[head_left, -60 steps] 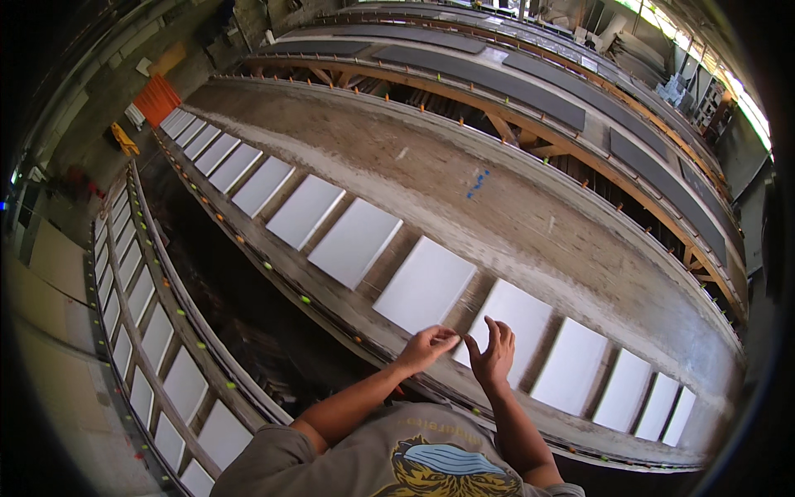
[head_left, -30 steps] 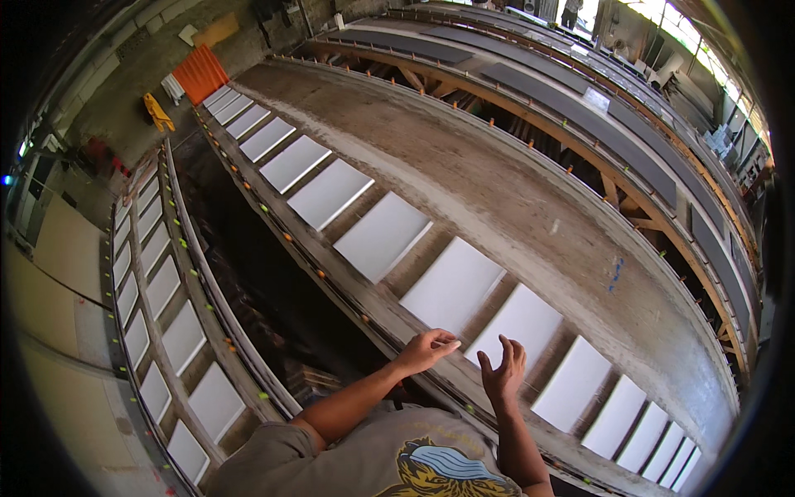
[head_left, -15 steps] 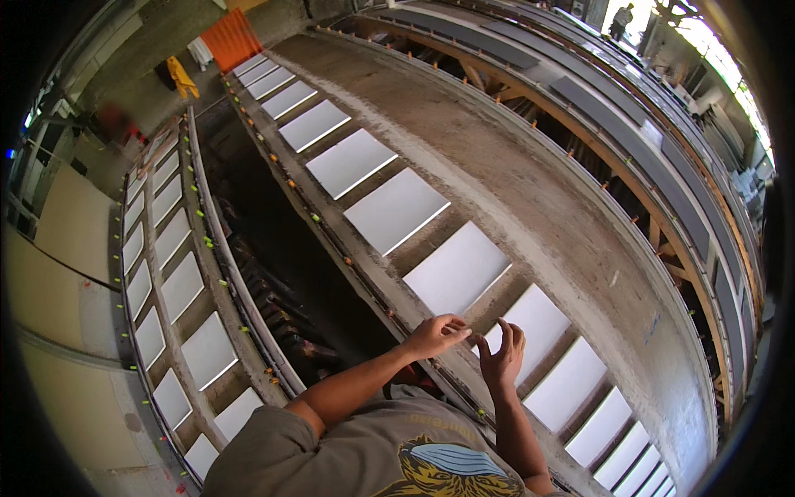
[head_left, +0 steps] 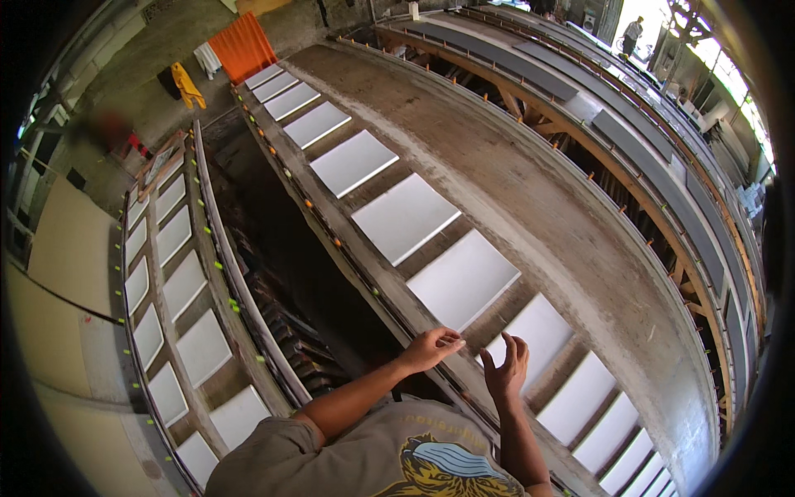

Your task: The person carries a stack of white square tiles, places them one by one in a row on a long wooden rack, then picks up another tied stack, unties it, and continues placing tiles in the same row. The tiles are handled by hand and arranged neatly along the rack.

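My left hand is over the near edge of the long table, its fingers bent toward the thumb in a pinch. Whatever lies between the fingertips, if anything, is too small to make out. Just right of it, my right hand is raised, thumb and fingers apart in a C shape with nothing visible between them. Behind the right hand lies a flat white rectangular piece. Another white piece lies beyond my left hand. Neither hand visibly touches a piece.
Several more white pieces line the brown tabletop. A dark gap separates it from a left-hand table bearing similar pieces. Small coloured clips dot the edge rails. Orange cloth hangs at the far end; a person stands far right.
The view has shifted slightly, so the tables and pieces appear moved. My hands stay close together, now a little farther apart, with the right hand's fingers still spread.
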The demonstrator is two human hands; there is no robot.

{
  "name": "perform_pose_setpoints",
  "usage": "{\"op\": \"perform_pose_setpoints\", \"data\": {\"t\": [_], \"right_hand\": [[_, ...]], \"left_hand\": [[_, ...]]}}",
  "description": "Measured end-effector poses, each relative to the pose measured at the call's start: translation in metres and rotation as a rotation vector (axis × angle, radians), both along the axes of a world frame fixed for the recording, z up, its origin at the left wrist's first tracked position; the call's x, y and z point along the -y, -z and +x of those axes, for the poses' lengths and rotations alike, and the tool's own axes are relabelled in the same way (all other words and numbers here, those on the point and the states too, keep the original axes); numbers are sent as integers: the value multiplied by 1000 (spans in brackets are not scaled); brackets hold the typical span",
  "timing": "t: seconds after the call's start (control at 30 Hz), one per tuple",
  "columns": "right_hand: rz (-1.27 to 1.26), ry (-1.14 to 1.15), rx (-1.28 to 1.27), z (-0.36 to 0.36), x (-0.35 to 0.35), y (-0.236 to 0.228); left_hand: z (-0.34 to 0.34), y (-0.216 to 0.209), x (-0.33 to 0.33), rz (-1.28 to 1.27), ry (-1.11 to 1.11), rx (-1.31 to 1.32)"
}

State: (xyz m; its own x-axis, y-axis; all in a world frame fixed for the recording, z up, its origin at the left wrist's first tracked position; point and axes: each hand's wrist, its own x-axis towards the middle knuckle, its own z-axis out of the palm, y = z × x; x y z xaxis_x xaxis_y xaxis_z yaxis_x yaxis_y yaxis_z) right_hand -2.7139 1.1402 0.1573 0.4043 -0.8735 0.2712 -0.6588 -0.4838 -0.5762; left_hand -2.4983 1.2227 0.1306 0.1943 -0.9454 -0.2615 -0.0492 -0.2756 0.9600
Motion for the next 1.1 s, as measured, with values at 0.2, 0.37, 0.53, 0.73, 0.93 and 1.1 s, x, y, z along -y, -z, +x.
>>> {"op": "perform_pose_setpoints", "data": {"t": [0.2, 0.37, 0.53, 0.73, 0.93, 1.1], "right_hand": [[-8, 36, -2, 114, 2, -10], [14, 17, -5, 186, 10, -18], [13, -57, 13, 237, 26, -17], [55, -82, -1, 317, 44, -17], [21, -9, 7, 423, 59, -11], [56, 45, 7, 516, 63, -15]], "left_hand": [[125, -23, 26, -54, 159, 132], [182, -25, 45, -57, 105, 73], [210, -41, 50, -1, -10, -8], [289, -20, 42, -6, -46, -7], [402, -36, 69, 34, 12, 54], [504, -41, 91, -50, 122, 170]]}}
